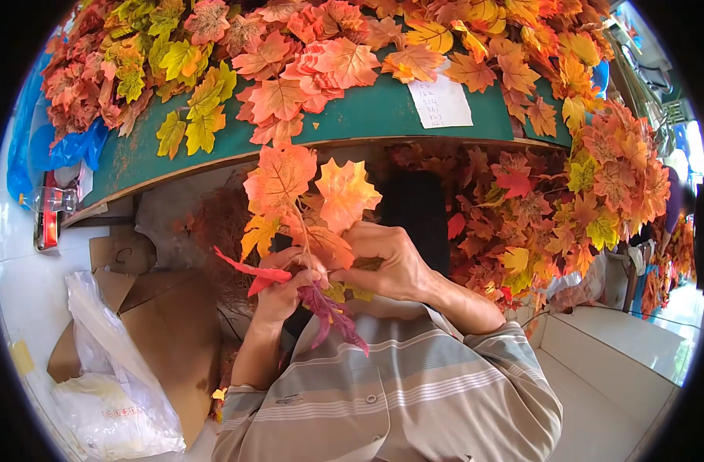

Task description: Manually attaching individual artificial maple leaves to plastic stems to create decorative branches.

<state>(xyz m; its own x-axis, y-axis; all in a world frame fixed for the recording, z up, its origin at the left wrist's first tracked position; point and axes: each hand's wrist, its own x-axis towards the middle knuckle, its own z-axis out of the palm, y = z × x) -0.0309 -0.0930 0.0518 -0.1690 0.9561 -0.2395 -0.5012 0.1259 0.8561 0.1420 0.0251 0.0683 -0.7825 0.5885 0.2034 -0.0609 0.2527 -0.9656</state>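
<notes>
In front of my shirt, my left hand [286, 292] is closed round the stem of an artificial maple leaf spray [281, 181]. Its leaves run from orange and yellow above to a red one on the left and a purple one [329, 316] hanging below. My right hand [386, 258] is closed too, its fingertips at the spray's stem beside the left hand, just under a yellow-orange leaf [347, 195]. What the right fingertips pinch is hidden behind them.
A green table [236, 131] ahead bears heaps of artificial leaves [336, 61] and a written paper [441, 102]. More leaf sprays [536, 208] hang at the right. On the left floor are a cardboard box [171, 331] and a clear plastic bag [121, 416].
</notes>
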